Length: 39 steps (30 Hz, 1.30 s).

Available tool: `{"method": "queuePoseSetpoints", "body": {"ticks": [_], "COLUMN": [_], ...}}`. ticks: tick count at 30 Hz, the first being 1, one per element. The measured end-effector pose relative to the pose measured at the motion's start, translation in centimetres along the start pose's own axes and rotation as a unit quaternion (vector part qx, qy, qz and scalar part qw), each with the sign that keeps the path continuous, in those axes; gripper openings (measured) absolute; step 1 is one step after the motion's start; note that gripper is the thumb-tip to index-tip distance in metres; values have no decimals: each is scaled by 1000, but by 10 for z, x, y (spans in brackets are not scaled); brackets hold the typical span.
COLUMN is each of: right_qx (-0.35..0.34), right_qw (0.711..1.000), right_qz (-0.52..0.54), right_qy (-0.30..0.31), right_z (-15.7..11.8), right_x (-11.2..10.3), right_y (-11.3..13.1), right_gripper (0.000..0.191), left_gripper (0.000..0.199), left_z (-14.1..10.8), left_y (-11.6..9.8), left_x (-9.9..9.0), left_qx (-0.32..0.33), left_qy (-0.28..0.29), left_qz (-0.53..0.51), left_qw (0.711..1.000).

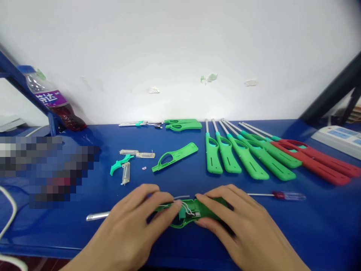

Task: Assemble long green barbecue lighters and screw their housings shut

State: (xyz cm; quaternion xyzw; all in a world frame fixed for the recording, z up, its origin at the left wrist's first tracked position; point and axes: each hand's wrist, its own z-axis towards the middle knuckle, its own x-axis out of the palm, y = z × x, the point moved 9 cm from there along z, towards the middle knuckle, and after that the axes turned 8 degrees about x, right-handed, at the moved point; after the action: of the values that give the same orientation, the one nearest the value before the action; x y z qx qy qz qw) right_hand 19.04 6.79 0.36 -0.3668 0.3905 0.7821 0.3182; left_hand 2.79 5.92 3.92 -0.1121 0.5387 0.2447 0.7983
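A green lighter half-shell [203, 207] lies open side up near the table's front edge. White wires [186, 207] and a small trigger piece [182, 213] sit inside it. My left hand [135, 222] is closed over the shell's nozzle end, thumb and index finger at the wires. From under that hand a metal tube [97, 216] sticks out to the left. My right hand [239, 222] grips the shell's handle end between thumb and fingers. Just behind the shell is a thin clear tube [182, 197]. The palms hide parts of the shell.
Farther back lie another green half-shell [177, 155], clear fuel tanks [145, 154] and a teal trigger [120, 164]. Several green lighters [214, 156] and two red ones [318, 162] fan out at right, behind a screwdriver [289, 195]. A drink bottle [56, 99] leans at left.
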Motion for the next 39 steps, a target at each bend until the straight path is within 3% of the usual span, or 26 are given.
{"method": "queuePoseSetpoints", "body": {"ticks": [2, 5, 10, 13, 17, 24, 27, 32, 36, 39], "right_qx": [-6, -12, -28, -34, -38, -38, -43, -47, -42, -42], "right_qw": [1000, 1000, 999, 998, 998, 998, 997, 997, 998, 998], "right_qz": [-12, -20, -34, -38, -42, -42, -46, -42, -40, -40], "right_qy": [-4, -14, -22, -28, -37, -38, -36, -38, -34, -28], "right_z": [0, 0, 0, -1, -2, -4, -3, -3, -5, -7], "right_x": [-1, -3, -4, -5, -5, -5, -6, -7, -5, -4], "right_y": [1, 1, 3, 2, 0, -1, 1, 1, -1, -3], "right_gripper": [30, 32, 34, 33, 33, 32, 32, 30, 28, 28], "left_gripper": [43, 30, 28, 30, 32, 32, 35, 58, 61, 64], "left_z": [-13, -30, -43, -44, -43, -39, -39, -40, -39, -38], "left_y": [16, 36, 44, 46, 48, 46, 41, 31, 28, 27], "left_x": [-4, -8, 6, 10, 11, 16, 15, 11, 10, 18], "left_qx": [-63, -136, -197, -221, -227, -240, -234, -191, -159, -152], "left_qy": [-20, -41, -19, -34, -49, -16, -16, -16, -26, 4], "left_qz": [-30, -68, -180, -217, -259, -265, -245, -185, -172, -179], "left_qw": [997, 988, 963, 950, 937, 934, 941, 964, 972, 972]}}
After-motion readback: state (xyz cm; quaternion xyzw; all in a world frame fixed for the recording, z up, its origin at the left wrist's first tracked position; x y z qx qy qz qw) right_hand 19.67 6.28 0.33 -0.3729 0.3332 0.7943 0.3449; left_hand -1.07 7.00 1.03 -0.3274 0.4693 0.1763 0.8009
